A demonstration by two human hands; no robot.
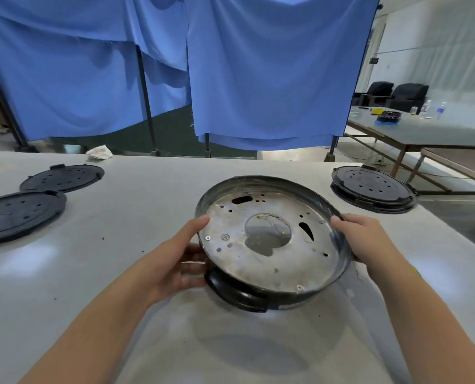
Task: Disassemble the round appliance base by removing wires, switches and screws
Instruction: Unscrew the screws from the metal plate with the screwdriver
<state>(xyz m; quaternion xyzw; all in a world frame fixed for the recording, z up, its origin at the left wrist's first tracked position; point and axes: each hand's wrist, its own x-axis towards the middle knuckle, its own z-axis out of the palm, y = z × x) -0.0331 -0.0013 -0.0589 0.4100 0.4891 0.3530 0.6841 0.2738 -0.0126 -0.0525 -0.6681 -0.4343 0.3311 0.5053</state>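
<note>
- The round appliance base (pixel 272 239) is held nearest the camera, lifted above the grey table (pixel 147 273) and tilted so that its inner face is shown; a shadow is cast on the table beneath it.
- The base is gripped at its left rim by the left hand (pixel 178 261), thumb on top and fingers curled underneath, and at its right rim by the right hand (pixel 360 236), whose fingers are wrapped over the edge.
- The metal plate (pixel 258 261) inside the base is seen largely stripped: many holes are open, no switch is visible, and only a thin wire strand (pixel 275 220) is left at the central opening.
- The work is judged to be well advanced; a few screws (pixel 207 238) are still seated and remain to be taken out.
- Nothing loose is seen lying within the dish of the base.
- Black perforated covers are laid out on the table: two at the left (pixel 23 209), a stack at the right (pixel 372 189).
</note>
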